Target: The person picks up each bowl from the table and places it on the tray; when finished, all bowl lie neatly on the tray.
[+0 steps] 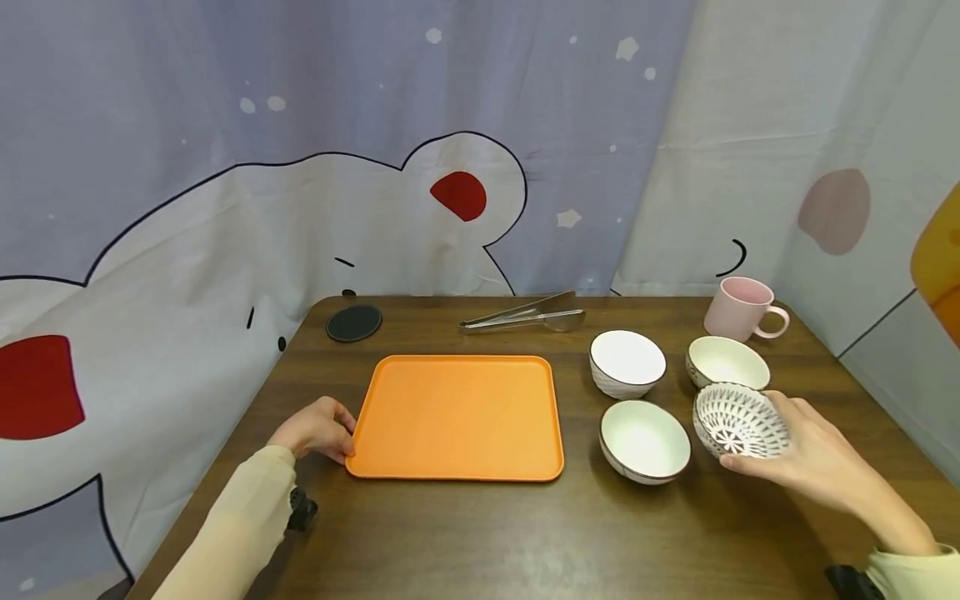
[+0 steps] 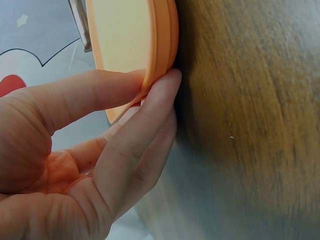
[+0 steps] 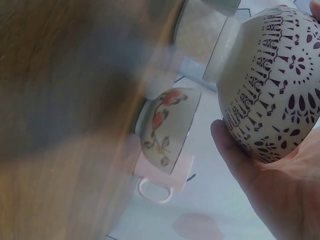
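Observation:
My left hand (image 1: 318,431) pinches the near left corner of an orange tray (image 1: 457,417) that lies on the table; the left wrist view shows the thumb on top of the rim and fingers beneath it. On the right, my right hand (image 1: 813,450) grips a patterned bowl (image 3: 272,85) by its side, thumb near the front. This bowl is raised off the table and tilted, its inside facing the head view. Close behind it sits a cream bowl (image 1: 727,363) with a floral outside. Left of it stand a pale green-white bowl (image 1: 645,440) and a white bowl (image 1: 627,364).
A pink mug (image 1: 739,308) stands at the back right corner. Metal tongs (image 1: 525,317) lie along the back of the wooden table (image 1: 465,542). At the back left is a round dark coaster (image 1: 354,322). A printed curtain (image 1: 337,100) hangs behind the table.

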`<move>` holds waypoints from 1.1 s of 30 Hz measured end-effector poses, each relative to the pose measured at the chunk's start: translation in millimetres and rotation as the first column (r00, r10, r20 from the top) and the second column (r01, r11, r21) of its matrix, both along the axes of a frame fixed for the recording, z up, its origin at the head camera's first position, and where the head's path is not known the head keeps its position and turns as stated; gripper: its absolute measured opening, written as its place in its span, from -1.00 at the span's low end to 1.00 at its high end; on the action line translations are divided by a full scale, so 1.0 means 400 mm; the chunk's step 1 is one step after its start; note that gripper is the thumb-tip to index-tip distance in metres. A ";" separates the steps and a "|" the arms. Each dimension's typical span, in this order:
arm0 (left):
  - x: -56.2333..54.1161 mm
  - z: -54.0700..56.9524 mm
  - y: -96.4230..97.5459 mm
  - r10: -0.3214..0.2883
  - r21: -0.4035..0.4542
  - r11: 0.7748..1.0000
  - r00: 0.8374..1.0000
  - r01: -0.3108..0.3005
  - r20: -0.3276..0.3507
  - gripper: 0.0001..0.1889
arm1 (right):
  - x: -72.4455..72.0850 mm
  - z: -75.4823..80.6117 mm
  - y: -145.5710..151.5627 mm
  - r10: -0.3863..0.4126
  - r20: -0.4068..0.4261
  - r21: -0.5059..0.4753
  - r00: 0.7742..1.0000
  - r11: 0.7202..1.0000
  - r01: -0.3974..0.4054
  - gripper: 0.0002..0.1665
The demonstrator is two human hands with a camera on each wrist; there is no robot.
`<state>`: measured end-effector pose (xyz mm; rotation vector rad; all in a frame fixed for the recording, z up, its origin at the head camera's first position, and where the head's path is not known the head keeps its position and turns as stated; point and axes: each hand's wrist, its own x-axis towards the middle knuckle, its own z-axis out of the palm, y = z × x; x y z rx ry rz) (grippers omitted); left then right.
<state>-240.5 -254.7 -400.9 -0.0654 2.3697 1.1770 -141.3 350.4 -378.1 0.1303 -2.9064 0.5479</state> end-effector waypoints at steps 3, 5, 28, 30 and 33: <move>0.001 0.000 -0.002 0.001 0.005 1.000 1.000 -0.001 -0.005 -0.65 | -0.003 0.005 -0.008 0.006 0.010 -0.004 1.000 1.000 -0.006 0.25; 0.002 -0.005 -0.002 0.004 0.012 1.000 1.000 -0.004 -0.004 -0.66 | -0.003 0.008 -0.013 0.009 0.015 -0.004 1.000 1.000 -0.009 0.25; -0.009 0.001 0.006 -0.002 -0.017 1.000 1.000 0.002 0.021 -0.62 | -0.001 0.059 -0.173 0.065 -0.011 -0.055 0.998 0.996 -0.065 0.32; -0.008 0.003 0.005 -0.005 -0.020 1.000 1.000 0.005 0.025 -0.62 | 0.000 0.066 -0.196 0.078 -0.013 -0.059 0.997 0.995 -0.078 0.33; -0.006 0.004 0.004 -0.009 -0.017 1.000 1.000 0.010 0.024 -0.63 | -0.003 0.077 -0.230 0.102 -0.018 -0.066 0.995 0.992 -0.103 0.33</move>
